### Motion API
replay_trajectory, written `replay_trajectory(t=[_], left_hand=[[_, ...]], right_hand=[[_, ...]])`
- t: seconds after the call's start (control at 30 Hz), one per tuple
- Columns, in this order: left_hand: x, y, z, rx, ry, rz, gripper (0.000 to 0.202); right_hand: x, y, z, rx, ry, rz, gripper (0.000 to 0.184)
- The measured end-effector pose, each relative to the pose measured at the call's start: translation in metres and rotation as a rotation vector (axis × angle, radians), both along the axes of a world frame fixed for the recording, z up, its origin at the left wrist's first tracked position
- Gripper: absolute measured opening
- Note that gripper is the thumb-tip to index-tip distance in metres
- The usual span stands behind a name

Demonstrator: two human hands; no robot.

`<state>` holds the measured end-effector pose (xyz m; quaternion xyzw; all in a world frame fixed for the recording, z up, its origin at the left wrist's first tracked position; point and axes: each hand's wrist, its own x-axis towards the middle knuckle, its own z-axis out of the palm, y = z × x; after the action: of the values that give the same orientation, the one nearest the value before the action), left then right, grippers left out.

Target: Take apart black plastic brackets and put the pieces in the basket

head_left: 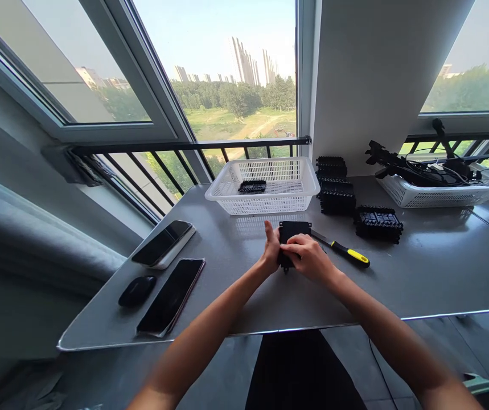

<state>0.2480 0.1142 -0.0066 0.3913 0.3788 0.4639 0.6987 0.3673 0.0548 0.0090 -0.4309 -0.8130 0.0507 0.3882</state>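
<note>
A flat, rectangular black plastic part [294, 229] with small lugs at its edges is between my hands, above the grey table. My left hand [271, 248] grips its left side, thumb pointing up and the other fingers mostly hidden. Across the part's face lies my right hand [311, 257], its fingers bent and pressed together on the surface; whether they pinch something small I cannot tell. Just right of the part rests a hand tool with a black-and-yellow handle [352, 254], its grey metal shaft reaching toward the part.
A white plastic basket [265, 204] at the back holds one black part [252, 187]. Stacks of similar parts [337, 196] stand right of it, another stack [378, 223] nearer. Cables and black pieces fill a second basket [430, 196]. Phones [171, 296] and a black case [137, 291] lie left.
</note>
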Motion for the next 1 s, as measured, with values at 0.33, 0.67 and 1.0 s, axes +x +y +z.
replay_trajectory(t=[0.33,0.67,1.0], left_hand=[[-0.014,0.022,0.007,0.090,-0.080,0.199,0.049],[-0.023,0.022,0.014,0.153,-0.187,0.232,0.032],[-0.017,0.008,0.018,0.244,-0.117,-0.029,0.048]], right_hand=[[0.004,-0.005,0.009,0.048,0.151,0.036,0.015],[0.006,0.007,-0.002,-0.155,0.672,-0.276,0.019],[0.026,0.017,0.002,-0.048,0.937,-0.442,0.028]])
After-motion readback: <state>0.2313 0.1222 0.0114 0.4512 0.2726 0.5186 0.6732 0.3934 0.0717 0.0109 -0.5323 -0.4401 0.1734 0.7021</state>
